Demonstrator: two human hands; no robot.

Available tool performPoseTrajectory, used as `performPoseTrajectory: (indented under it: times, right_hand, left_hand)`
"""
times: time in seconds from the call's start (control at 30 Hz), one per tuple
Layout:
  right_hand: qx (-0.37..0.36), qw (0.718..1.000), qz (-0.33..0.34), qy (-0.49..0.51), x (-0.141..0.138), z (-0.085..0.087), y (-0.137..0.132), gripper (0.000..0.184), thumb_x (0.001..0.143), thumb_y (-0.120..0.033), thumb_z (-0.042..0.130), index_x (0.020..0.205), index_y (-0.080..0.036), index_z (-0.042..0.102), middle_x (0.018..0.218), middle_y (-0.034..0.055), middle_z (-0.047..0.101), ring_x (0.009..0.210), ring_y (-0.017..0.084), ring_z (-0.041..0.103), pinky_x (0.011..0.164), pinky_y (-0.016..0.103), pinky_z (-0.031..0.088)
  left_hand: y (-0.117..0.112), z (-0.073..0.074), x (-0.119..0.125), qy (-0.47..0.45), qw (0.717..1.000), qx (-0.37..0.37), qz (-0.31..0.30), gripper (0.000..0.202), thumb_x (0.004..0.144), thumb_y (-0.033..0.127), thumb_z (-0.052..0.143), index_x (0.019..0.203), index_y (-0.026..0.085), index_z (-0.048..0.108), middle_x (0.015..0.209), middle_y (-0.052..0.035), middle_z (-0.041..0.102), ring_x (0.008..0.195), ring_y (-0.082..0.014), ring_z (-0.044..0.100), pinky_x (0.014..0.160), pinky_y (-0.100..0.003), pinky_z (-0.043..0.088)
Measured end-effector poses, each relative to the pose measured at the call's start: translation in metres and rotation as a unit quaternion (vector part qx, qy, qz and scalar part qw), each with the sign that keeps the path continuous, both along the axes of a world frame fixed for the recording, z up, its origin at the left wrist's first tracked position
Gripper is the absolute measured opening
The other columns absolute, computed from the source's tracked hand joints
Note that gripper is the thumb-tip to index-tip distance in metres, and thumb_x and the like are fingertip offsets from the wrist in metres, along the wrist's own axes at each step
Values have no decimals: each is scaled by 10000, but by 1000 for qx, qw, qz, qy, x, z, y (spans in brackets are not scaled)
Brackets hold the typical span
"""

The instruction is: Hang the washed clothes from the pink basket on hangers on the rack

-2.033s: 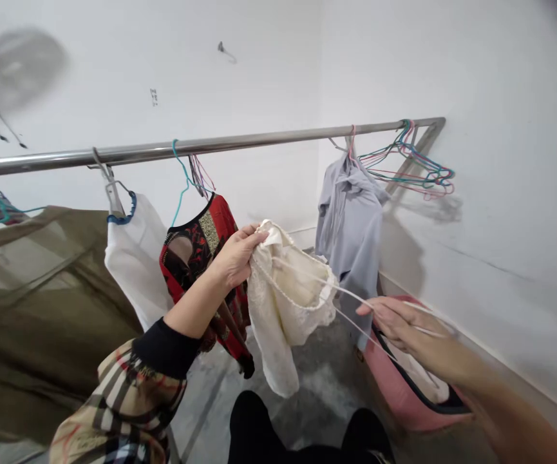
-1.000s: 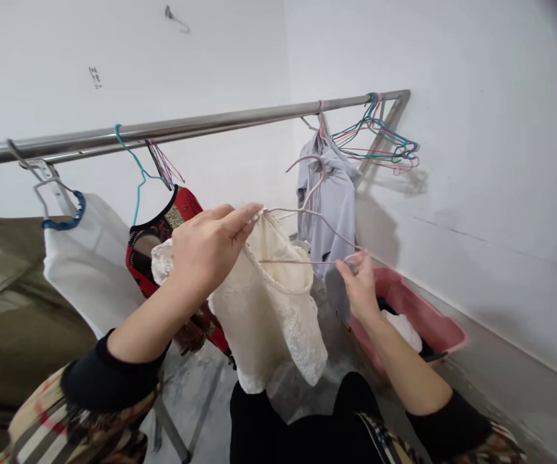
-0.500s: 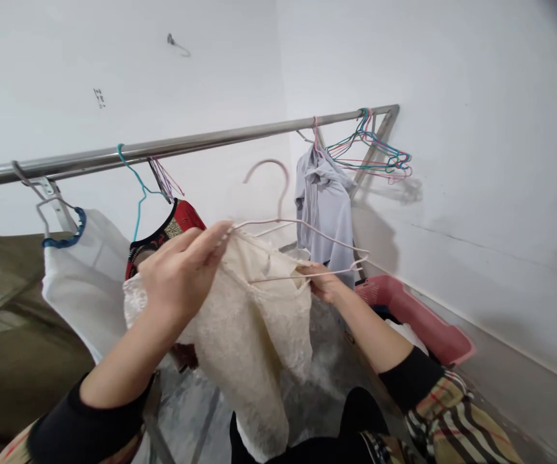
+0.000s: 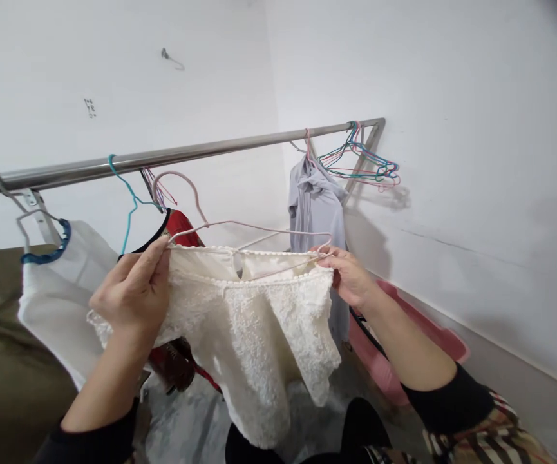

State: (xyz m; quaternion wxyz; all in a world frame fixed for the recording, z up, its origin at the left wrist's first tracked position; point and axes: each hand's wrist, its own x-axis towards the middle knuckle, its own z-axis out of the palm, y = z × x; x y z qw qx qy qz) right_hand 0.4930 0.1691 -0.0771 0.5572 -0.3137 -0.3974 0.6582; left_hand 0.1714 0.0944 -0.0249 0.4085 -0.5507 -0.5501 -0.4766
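Observation:
A cream lace top (image 4: 254,335) hangs stretched between my two hands, its wide neckline facing up. Inside the neckline lies a pale pink wire hanger (image 4: 259,227), its hook rising at the upper left and touching nothing I can make out. My left hand (image 4: 136,287) is closed on the top's left neckline edge, together with the hanger's left shoulder. My right hand (image 4: 348,276) pinches the right edge of the neckline near the hanger's right end. A small label shows inside the back of the neck.
A steel rail (image 4: 186,153) crosses behind my hands. On it hang a white garment (image 4: 85,258), a red-and-black garment (image 4: 181,227), a grey shirt (image 4: 317,200) and several wire hangers (image 4: 365,161). A pink basket (image 4: 433,328) stands low by the right wall.
The neckline has been spread wider and levelled, with the hanger's right end now inside it. The hanger has shifted left, and my left hand has moved left and down.

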Motion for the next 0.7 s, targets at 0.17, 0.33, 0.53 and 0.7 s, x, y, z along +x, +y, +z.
performPoseTrajectory:
  times: [0.17, 0.33, 0.53, 0.7]
  right_hand:
    - [-13, 1000, -23, -4, 10, 8, 4, 255, 569, -155, 600, 817, -190, 645, 662, -25, 643, 510, 98, 513, 455, 216, 387]
    - [17, 995, -98, 14, 10, 2, 21, 279, 551, -163, 612, 826, -180, 648, 655, -20, 638, 542, 104, 527, 482, 216, 400]
    - [119, 973, -171, -96, 11, 3, 9, 247, 639, -262, 631, 872, -180, 643, 624, -45, 573, 511, 83, 482, 482, 207, 382]
    - [342, 863, 35, -370, 32, 24, -28, 358, 802, -390, 648, 1115, -218, 673, 850, 27, 662, 712, 134, 600, 618, 255, 484]
  left_hand:
    - [4, -9, -8, 29, 999, 20, -39, 244, 871, 348, 604, 1074, 275, 719, 719, -10, 666, 647, -155, 601, 559, -297, 411]
    - [-14, -25, -6, 56, 992, -35, -104, 272, 867, 281, 600, 1113, 335, 700, 790, -14, 693, 660, -188, 629, 589, -325, 470]
    - [-21, -56, -1, 175, 971, -139, -87, 330, 895, 212, 569, 1137, 405, 684, 777, 20, 699, 622, -126, 615, 502, -238, 376]
    - [-11, -54, -3, 29, 985, -126, -117, 243, 912, 290, 564, 1116, 285, 697, 706, 21, 634, 580, -94, 566, 514, -195, 378]
